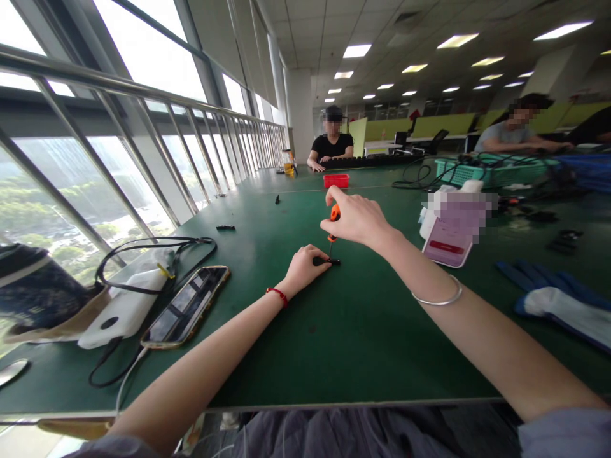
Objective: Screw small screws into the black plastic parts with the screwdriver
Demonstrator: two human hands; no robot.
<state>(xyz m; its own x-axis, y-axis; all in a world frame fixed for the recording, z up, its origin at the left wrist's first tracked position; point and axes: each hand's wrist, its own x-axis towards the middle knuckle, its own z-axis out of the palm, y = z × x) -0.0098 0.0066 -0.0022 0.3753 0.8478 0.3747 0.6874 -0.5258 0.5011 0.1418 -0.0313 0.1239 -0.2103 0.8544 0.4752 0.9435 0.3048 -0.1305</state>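
My right hand (360,217) has its fingers curled round the orange and black handle of a screwdriver (333,219). The tool stands nearly upright, its thin shaft pointing down. At its tip lies a small black part (335,262) on the green table. My left hand (306,266) rests low on the table and pinches the left end of that part between thumb and fingers. Exactly where the tip meets the part is too small to make out.
A red tray (336,181) stands beyond my hands. Black pieces (226,228) lie to the left, near a phone (187,306), a white power bank (126,302) and cables. At right are another phone (449,235), blue-white gloves (563,305) and a green basket (496,170). People sit farther off.
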